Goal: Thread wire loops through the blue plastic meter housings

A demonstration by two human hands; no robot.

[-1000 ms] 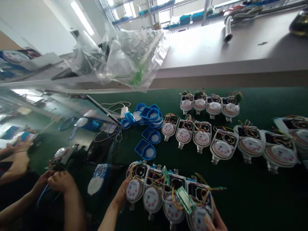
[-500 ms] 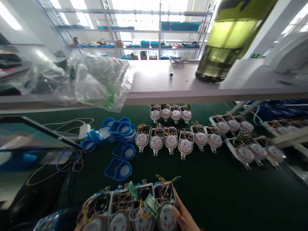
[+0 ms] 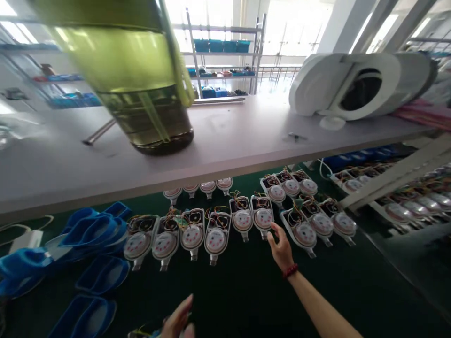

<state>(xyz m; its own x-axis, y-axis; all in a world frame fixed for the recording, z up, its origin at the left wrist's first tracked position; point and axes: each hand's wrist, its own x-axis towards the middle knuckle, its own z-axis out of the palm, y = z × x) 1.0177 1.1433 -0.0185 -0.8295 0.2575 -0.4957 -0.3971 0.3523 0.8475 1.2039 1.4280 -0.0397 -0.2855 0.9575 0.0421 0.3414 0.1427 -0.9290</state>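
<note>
In the head view my right hand [image 3: 281,249] reaches over the green work surface, its thumb and fingers apart. Its fingertips are at the lower right edge of a water meter [image 3: 263,218] with a round white dial and loose wires; whether they touch it I cannot tell. Close on its left lies another meter [image 3: 242,219]. My left hand [image 3: 179,319], low in the picture and partly cut off, is open with nothing visible in it. Beside it, at the bottom edge, a bit of wiring [image 3: 141,332] shows.
More meters form a row [image 3: 192,234] to the left and a group [image 3: 317,220] to the right. Blue plastic covers [image 3: 95,230] are piled at left. Overhead runs a white shelf [image 3: 239,141] bearing a green bottle [image 3: 141,94]. A slanting shelf leg [image 3: 394,173] stands at right.
Both hands have let go of the group of wired meters at the front. My right hand has moved forward to the meter row. The view has swung right, and the bottle looms larger.
</note>
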